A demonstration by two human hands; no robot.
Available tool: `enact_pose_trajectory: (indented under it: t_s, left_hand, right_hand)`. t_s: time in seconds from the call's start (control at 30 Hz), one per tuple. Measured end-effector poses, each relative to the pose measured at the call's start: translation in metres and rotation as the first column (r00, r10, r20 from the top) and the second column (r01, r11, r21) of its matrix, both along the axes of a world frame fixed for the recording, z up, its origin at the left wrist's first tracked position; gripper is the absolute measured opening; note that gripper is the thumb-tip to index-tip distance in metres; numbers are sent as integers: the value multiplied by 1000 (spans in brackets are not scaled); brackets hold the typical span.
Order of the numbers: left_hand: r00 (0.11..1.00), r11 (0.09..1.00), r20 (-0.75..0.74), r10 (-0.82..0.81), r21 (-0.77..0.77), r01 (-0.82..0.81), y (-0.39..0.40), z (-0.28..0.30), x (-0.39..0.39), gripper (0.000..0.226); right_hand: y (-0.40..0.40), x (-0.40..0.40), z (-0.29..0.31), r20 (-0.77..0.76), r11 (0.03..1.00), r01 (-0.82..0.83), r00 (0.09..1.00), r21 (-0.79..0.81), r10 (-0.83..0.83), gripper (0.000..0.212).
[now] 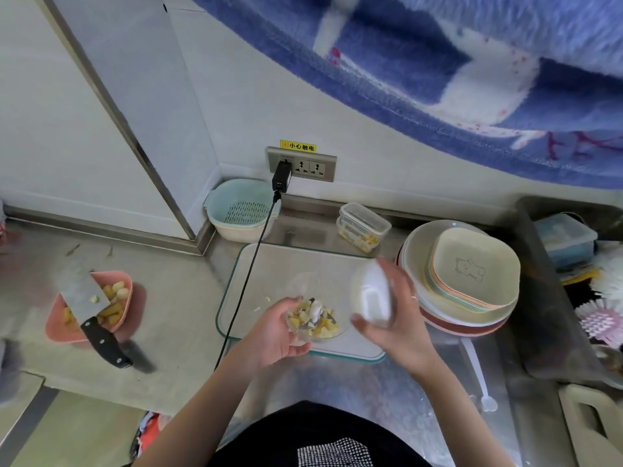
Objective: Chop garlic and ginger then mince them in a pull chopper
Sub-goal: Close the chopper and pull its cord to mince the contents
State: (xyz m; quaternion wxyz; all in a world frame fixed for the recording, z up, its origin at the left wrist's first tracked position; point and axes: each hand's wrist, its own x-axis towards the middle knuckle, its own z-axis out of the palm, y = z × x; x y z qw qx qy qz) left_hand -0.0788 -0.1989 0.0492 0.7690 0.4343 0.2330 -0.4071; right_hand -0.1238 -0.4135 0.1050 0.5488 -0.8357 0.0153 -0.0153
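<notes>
The clear bowl of the pull chopper (pixel 332 326) sits on a clear cutting board (pixel 269 264), holding yellow chunks of ginger and garlic around a white blade hub. My left hand (pixel 279 332) grips the bowl's left side. My right hand (pixel 387 318) holds the white chopper lid (pixel 369 294) tilted on edge just right of the bowl, apart from its rim. A cleaver (pixel 91 308) with a black handle lies across a pink dish (pixel 129 288) of more ginger and garlic pieces at the left.
A black cable (pixel 249 274) runs from the wall socket across the board's left edge. A teal colander (pixel 242 210) and a clear lidded box (pixel 362 225) stand behind the board. Stacked plates and dishes (pixel 472 278) sit at the right, beside brushes and a sink area.
</notes>
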Motion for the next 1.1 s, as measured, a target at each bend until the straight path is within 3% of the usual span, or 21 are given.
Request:
enact_pose_trajectory:
  t_s: [0.07, 0.33, 0.53, 0.67, 0.9, 1.03, 1.1]
  left_hand:
    - [998, 998, 28, -49, -29, 49, -1, 1, 0, 37]
    - [987, 976, 127, -101, -180, 123, -9, 10, 0, 86]
    - [996, 937, 57, 73, -347, -49, -11, 13, -2, 77]
    - [997, 925, 72, 25, -380, 4, -14, 18, -7, 84]
    - [996, 908, 74, 40, -419, -6, -25, 22, -10, 88]
    - [1000, 894, 16, -23, -447, 28, -21, 23, -9, 91]
    - [997, 846, -29, -70, -531, 44, -20, 24, -9, 90]
  right_hand:
    - [12, 5, 8, 8, 974, -98, 995, -207, 102, 95]
    - [33, 15, 22, -58, 819, -287, 953, -496, 299, 101]
    - [32, 17, 26, -58, 845, -309, 947, -436, 316, 100]
    - [30, 23, 32, -109, 926, -307, 951, -222, 289, 96]
    - [35, 25, 40, -126, 829, -383, 923, -407, 364, 95]
    - [30, 27, 46, -198, 769, -503, 864, -395, 464, 98]
    - [27, 27, 50, -242, 716, -577, 816, -393, 525, 101]
